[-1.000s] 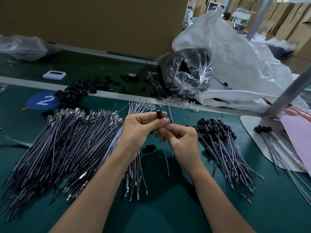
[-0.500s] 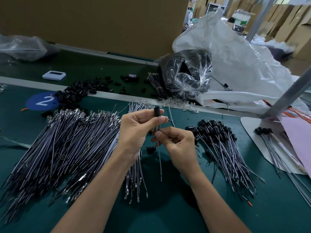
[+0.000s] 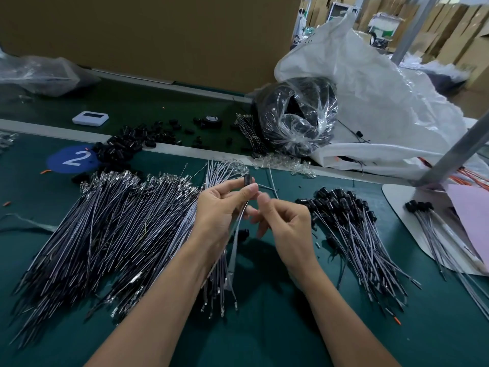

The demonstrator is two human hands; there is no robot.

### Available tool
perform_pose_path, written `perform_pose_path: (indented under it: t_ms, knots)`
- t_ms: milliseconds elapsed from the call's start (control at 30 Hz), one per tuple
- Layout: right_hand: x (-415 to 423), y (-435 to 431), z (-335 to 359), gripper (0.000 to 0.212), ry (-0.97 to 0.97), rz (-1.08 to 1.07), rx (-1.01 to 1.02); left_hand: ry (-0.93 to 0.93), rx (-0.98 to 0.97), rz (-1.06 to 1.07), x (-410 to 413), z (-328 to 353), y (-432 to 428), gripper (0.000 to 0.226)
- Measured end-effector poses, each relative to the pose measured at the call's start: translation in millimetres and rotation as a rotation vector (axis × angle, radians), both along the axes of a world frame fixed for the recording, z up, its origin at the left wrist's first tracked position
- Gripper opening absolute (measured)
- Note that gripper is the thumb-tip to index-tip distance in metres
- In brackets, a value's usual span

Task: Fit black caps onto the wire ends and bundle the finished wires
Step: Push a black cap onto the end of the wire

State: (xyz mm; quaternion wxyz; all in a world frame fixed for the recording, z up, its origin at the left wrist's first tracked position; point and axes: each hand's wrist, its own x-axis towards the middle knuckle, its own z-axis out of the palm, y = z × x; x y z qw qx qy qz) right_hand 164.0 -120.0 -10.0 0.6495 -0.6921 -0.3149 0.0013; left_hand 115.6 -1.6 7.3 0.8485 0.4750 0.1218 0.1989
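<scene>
Thin wire [image 3: 232, 255] swung leftward; left hand [image 3: 219, 207] pinches cylindrical black cap [image 3: 247, 180].

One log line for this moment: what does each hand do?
left hand: pinches black cap, wire hanging below | right hand: beside wire, grip blurred

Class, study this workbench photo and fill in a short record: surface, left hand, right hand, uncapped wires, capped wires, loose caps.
surface: green mat
left hand: pinches a black cap, with a wire hanging from it
right hand: fingers curled beside the wire; grip too blurred to tell
uncapped wires: large pile left of the hands
capped wires: pile right of the hands
loose caps: heap at the far edge, by the blue 2 sticker
</scene>
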Motion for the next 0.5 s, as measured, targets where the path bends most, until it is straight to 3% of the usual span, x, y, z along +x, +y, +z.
perform_pose_path:
  t_ms: [100, 233, 400, 500]
  knots:
    - [11, 1, -2, 0.034, 0.02, -0.199, -0.069, 0.053, 0.062, -0.01, 2, -1, 1, 0.029]
    - [46, 4, 10, 0.013, -0.104, -0.393, -0.257, 0.069, 0.066, -0.013, 4, -4, 3, 0.031]
    - [108, 19, 21, 0.023, -0.343, -0.453, -0.857, 0.042, 0.052, -0.029, 2, -8, 6, 0.026]
    - [140, 15, 22, 0.027, -0.346, -0.502, -1.129, 0.051, 0.074, -0.05, 1, -8, 7, 0.032]
